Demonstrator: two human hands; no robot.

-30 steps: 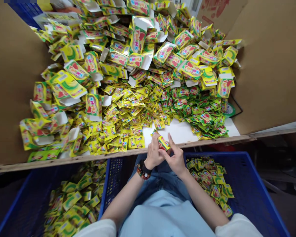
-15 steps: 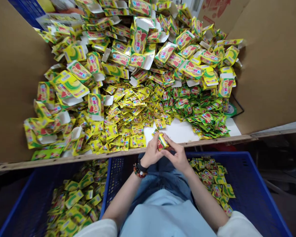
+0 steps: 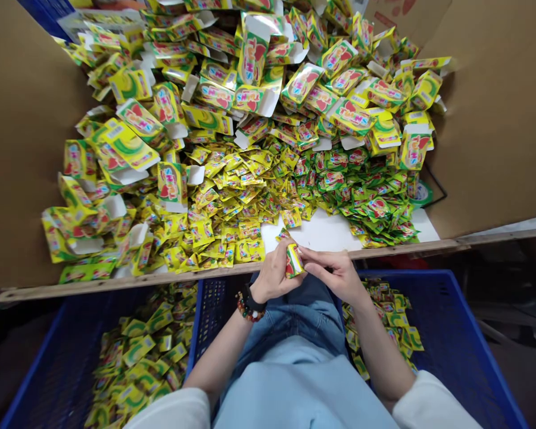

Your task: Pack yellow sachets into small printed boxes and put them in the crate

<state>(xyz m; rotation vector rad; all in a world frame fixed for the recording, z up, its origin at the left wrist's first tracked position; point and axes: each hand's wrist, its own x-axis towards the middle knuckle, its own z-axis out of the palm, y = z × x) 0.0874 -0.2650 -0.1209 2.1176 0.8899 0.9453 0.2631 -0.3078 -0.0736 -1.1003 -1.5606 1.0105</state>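
Note:
My left hand, with a dark band and beads at the wrist, is wrapped round a small yellow and green box. My right hand is at the box's right side, its fingertips touching or very near the edge and its fingers loosely extended. Both hands are at the table's wooden front edge. Yellow sachets are heaped beyond them, with green sachets to the right. Behind lies a large pile of open boxes.
Cardboard walls stand at the left and right. Below the wooden edge are two blue crates, left and right, holding small boxes. A black wire piece lies near the right wall.
My right hand has drawn back to the right and its fingers have straightened. My left hand keeps the box, now slightly lower. The view has shifted a little.

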